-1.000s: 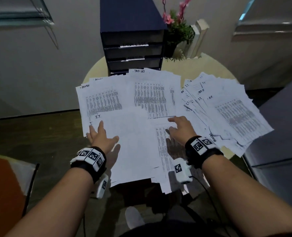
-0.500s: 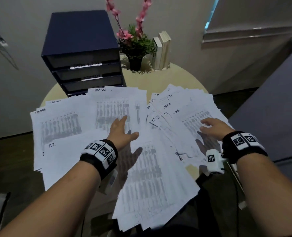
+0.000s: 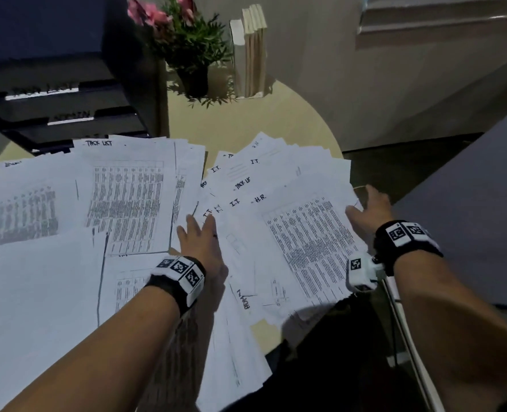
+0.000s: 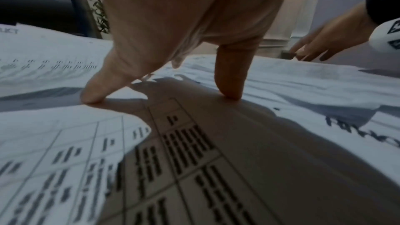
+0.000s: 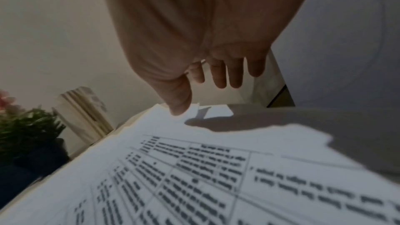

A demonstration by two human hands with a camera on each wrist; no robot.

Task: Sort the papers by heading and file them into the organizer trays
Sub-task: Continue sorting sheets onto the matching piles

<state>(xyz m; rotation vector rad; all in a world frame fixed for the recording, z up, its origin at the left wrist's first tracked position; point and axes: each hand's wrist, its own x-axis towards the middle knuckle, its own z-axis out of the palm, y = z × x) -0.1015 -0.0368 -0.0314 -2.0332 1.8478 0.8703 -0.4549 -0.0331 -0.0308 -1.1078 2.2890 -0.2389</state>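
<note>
— Many white printed paper sheets [image 3: 133, 203] lie spread over the round beige desk [image 3: 246, 120], before the dark blue organizer trays [image 3: 68, 114].

— And your hands?

— Your left hand [image 3: 200, 242] presses them with straight fingers [image 4: 229, 78]; your right hand [image 3: 369, 211] rests flat on their right edge, holding nothing.

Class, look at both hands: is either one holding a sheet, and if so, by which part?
Neither grips anything. The left hand presses straight fingertips on the spread papers; the right hand rests open at their far right edge.

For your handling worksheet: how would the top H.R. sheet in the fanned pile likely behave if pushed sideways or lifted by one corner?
The H.R. sheet is thin and lies loose on other papers, so it would probably slide easily. Lifted by a corner, it would likely droop.
</note>
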